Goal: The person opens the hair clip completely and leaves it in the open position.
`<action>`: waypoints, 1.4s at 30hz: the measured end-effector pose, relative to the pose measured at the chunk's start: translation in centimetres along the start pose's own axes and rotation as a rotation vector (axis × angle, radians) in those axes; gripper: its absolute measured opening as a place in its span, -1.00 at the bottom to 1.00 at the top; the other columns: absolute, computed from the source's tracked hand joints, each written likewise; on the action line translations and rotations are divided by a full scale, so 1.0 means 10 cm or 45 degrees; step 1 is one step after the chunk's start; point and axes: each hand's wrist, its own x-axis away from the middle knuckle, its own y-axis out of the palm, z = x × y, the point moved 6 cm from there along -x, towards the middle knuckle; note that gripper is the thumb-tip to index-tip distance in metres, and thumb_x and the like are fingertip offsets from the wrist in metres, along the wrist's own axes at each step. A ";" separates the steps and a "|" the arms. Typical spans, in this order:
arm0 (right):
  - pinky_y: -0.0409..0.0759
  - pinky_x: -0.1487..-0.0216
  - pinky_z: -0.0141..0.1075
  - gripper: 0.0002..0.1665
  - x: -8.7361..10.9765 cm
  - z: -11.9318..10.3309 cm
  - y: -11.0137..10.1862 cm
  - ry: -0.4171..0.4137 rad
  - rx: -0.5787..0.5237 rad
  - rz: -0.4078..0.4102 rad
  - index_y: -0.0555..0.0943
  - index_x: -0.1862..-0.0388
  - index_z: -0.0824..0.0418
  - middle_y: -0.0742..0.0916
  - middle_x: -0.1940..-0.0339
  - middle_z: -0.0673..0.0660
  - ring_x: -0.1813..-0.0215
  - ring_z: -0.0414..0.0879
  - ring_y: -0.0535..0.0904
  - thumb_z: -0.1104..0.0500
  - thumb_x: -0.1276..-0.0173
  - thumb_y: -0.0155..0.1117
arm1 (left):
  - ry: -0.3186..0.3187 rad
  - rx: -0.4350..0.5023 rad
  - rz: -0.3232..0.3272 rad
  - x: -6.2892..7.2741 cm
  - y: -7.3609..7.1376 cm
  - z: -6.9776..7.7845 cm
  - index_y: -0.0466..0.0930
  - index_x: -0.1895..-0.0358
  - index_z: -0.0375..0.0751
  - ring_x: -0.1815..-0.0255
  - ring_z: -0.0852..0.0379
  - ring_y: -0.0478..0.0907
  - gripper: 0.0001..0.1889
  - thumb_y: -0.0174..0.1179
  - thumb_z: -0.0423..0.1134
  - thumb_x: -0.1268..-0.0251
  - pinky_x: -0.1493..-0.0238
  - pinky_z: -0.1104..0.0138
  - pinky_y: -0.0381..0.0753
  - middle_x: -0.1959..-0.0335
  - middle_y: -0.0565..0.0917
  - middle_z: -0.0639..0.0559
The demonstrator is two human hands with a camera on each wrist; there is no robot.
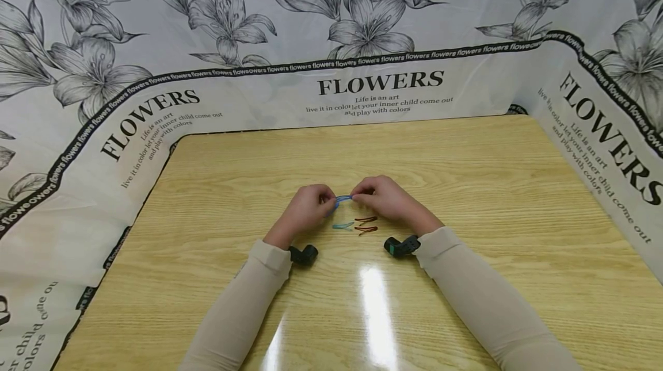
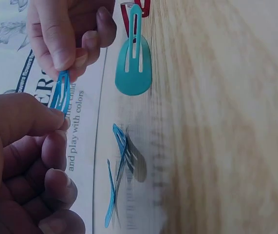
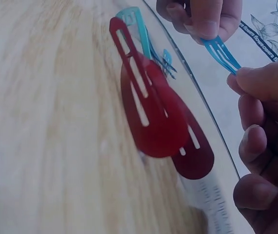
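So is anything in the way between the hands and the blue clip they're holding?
Nothing visible is in the way: the left hand and right hand pinch the blue clip directly, one at each end. The turquoise clip and two red clips lie on the table, not between.

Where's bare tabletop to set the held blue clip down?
Bare tabletop: beyond the left hand and right hand, up to the printed sheet; right of the right sleeve; left of the left sleeve; and between the sleeves, nearer than the wrist cameras. Crowded: this side of the hands, where red clips, a teal clip and at least one loose blue clip lie bunched.
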 end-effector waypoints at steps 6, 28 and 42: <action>0.51 0.12 -0.20 -0.75 0.01 0.01 -0.03 0.026 -0.040 0.015 0.69 0.06 0.08 0.72 0.14 0.05 0.20 -0.07 0.54 0.02 -0.44 0.18 | -0.009 0.078 0.006 -0.01 0.00 0.01 0.63 0.28 -0.20 0.53 0.21 0.46 -0.89 0.18 -0.24 -0.34 0.47 0.40 0.47 0.44 0.61 0.02; 0.49 0.10 -0.20 -0.77 0.08 0.00 -0.08 -0.056 -0.123 0.064 0.72 0.09 0.12 0.73 0.15 0.09 0.16 -0.06 0.53 0.06 -0.42 0.22 | 0.049 0.175 0.073 0.06 -0.03 0.04 0.69 0.17 -0.19 0.37 0.14 0.47 -0.82 0.15 -0.19 -0.41 0.34 0.34 0.49 0.28 0.68 0.01; 0.51 0.06 -0.21 -0.78 0.13 0.04 -0.11 -0.138 -0.161 0.063 0.73 0.08 0.11 0.75 0.14 0.07 0.12 -0.08 0.57 0.10 -0.43 0.21 | 0.080 0.236 0.091 0.06 0.02 0.05 0.71 0.17 -0.17 0.34 0.14 0.49 -0.80 0.13 -0.17 -0.42 0.32 0.33 0.52 0.24 0.69 0.02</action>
